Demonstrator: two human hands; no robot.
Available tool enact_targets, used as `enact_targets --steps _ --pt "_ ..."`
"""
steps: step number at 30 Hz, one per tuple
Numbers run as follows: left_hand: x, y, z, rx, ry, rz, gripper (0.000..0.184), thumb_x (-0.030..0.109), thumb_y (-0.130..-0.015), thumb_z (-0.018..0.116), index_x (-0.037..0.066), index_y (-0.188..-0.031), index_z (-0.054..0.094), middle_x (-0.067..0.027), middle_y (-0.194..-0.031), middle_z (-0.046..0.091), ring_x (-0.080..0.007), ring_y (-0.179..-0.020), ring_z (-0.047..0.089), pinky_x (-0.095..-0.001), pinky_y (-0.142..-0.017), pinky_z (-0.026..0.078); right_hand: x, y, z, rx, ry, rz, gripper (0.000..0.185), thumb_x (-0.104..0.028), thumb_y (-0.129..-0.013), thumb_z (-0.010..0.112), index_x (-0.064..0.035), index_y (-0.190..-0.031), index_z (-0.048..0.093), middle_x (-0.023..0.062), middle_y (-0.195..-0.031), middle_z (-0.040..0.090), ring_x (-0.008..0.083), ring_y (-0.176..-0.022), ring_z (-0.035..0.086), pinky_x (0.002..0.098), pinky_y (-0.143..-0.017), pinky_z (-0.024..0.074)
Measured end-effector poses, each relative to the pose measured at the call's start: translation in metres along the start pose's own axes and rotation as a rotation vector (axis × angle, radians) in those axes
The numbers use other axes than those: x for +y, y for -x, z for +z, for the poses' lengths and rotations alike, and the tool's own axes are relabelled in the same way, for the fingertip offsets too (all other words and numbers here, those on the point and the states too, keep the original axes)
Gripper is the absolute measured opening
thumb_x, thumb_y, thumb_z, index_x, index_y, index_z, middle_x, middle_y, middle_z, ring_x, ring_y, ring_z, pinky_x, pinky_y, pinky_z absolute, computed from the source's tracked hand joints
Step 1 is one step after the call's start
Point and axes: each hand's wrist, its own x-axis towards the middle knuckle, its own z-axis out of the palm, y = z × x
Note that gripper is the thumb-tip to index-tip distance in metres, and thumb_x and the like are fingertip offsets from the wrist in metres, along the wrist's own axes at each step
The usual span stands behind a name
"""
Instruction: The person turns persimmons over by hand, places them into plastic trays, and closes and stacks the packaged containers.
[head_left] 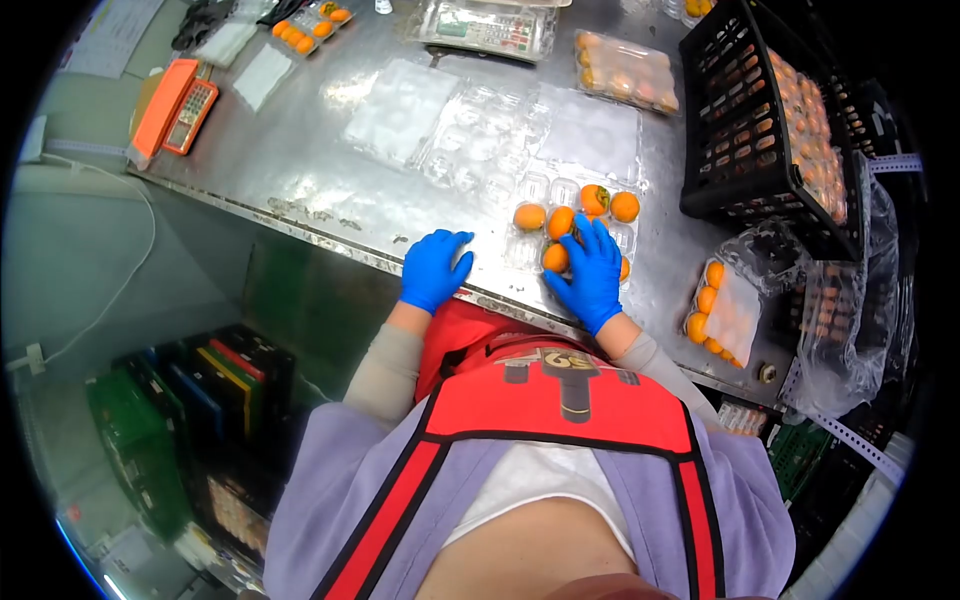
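Observation:
My right hand (592, 275), in a blue glove, reaches over a clear plastic fruit tray (522, 250) near the table's front edge. Its thumb and fingers close about an orange persimmon (554, 258) in the tray. Around it lie several more persimmons, one with a green leafy top (595, 198); another shows partly from behind the hand. My left hand (435, 270), also gloved in blue, rests at the table edge left of the tray. Its fingers are apart and hold nothing.
Empty clear trays (475, 135) lie beyond the filling one. A packed tray (627, 72) and a black crate (735, 120) of packs stand at the right, with another fruit pack (722, 315) nearer. An orange scale (175, 108) sits far left, a weighing scale (485, 28) at the back.

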Motion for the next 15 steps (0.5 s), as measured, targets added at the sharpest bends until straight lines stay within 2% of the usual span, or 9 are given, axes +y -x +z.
enact_targets --steps 3,6,8,9,11,12,13,14,15 --pt "-0.001 0.001 0.0 0.011 0.01 0.003 0.024 0.026 -0.078 0.062 0.016 -0.1 0.065 -0.0086 -0.079 0.058 -0.0291 -0.074 0.057 -0.0386 -0.066 0.046 0.003 0.0 0.005 0.044 -0.01 -0.039 0.054 -0.03 -0.065 0.073 -0.0096 -0.112 0.055 0.0147 -0.132 0.041 0.0396 -0.121 0.037 0.0492 -0.097 0.0311" --pt "0.0 0.001 0.0 -0.067 0.001 -0.035 0.03 0.024 -0.078 0.063 0.016 -0.108 0.062 -0.0073 -0.088 0.059 -0.0242 -0.078 0.058 -0.0348 -0.069 0.047 0.004 -0.001 0.002 0.097 -0.042 -0.07 0.053 -0.029 -0.065 0.073 -0.0087 -0.111 0.055 0.014 -0.131 0.043 0.0396 -0.119 0.039 0.0495 -0.096 0.0322" --pt "0.012 0.0 0.002 0.093 0.531 -0.237 0.037 0.015 -0.079 0.065 0.014 -0.116 0.059 -0.0046 -0.093 0.06 -0.0174 -0.079 0.059 -0.0288 -0.073 0.048 0.0 -0.005 -0.012 0.211 -0.197 -0.119 0.054 -0.023 -0.064 0.076 -0.0091 -0.111 0.056 0.0139 -0.129 0.046 0.039 -0.118 0.041 0.0483 -0.096 0.0336" --pt "0.019 -0.001 0.001 0.092 0.533 -0.236 0.037 0.015 -0.079 0.065 0.014 -0.116 0.059 -0.0046 -0.093 0.06 -0.0174 -0.079 0.059 -0.0288 -0.073 0.048 -0.005 -0.008 -0.024 0.212 -0.195 -0.119 0.054 -0.023 -0.064 0.076 -0.0091 -0.111 0.056 0.0139 -0.129 0.046 0.039 -0.118 0.041 0.0483 -0.096 0.0336" --pt "0.048 -0.009 -0.013 -0.053 1.114 -0.33 0.044 0.004 -0.082 0.057 0.003 -0.126 0.05 -0.0049 -0.112 0.056 -0.0156 -0.098 0.055 -0.0282 -0.085 0.046 -0.027 -0.019 -0.061 0.325 -0.323 -0.17 0.056 -0.017 -0.063 0.078 -0.0086 -0.113 0.055 0.0153 -0.127 0.048 0.0375 -0.119 0.043 0.0459 -0.098 0.0344" --pt "0.065 -0.015 -0.021 -0.106 1.246 -0.328 0.048 0.002 -0.082 0.057 0.0 -0.129 0.045 -0.0069 -0.121 0.053 -0.0173 -0.104 0.054 -0.0284 -0.089 0.045 -0.034 -0.023 -0.073 0.326 -0.322 -0.171 0.056 -0.017 -0.063 0.078 -0.0086 -0.113 0.055 0.0153 -0.127 0.048 0.0375 -0.119 0.043 0.0459 -0.098 0.0344" --pt "0.084 -0.021 -0.031 -0.172 1.405 -0.319 0.048 0.004 -0.083 0.057 0.001 -0.129 0.045 -0.0093 -0.128 0.048 -0.0181 -0.109 0.052 -0.03 -0.092 0.044 -0.04 -0.026 -0.084 0.359 -0.37 -0.197 0.056 -0.015 -0.063 0.078 -0.0077 -0.114 0.055 0.0162 -0.128 0.048 0.0365 -0.12 0.042 0.0448 -0.099 0.0339" --pt "0.097 -0.025 -0.035 -0.278 1.566 -0.394 0.053 0.006 -0.083 0.06 0.005 -0.132 0.042 -0.0099 -0.124 0.051 -0.0138 -0.105 0.054 -0.0275 -0.089 0.045 -0.045 -0.029 -0.093 0.394 -0.418 -0.224 0.056 -0.014 -0.064 0.078 -0.0069 -0.115 0.055 0.017 -0.128 0.048 0.0355 -0.121 0.042 0.0437 -0.1 0.0335" --pt "0.111 -0.029 -0.044 -0.349 1.657 -0.386 0.054 0.007 -0.083 0.059 0.005 -0.134 0.04 -0.0099 -0.125 0.05 -0.0151 -0.107 0.053 -0.0286 -0.09 0.045 -0.05 -0.032 -0.1 0.417 -0.414 -0.225 0.055 -0.014 -0.065 0.078 -0.0056 -0.115 0.055 0.0175 -0.128 0.047 0.0345 -0.12 0.043 0.0435 -0.101 0.0331"
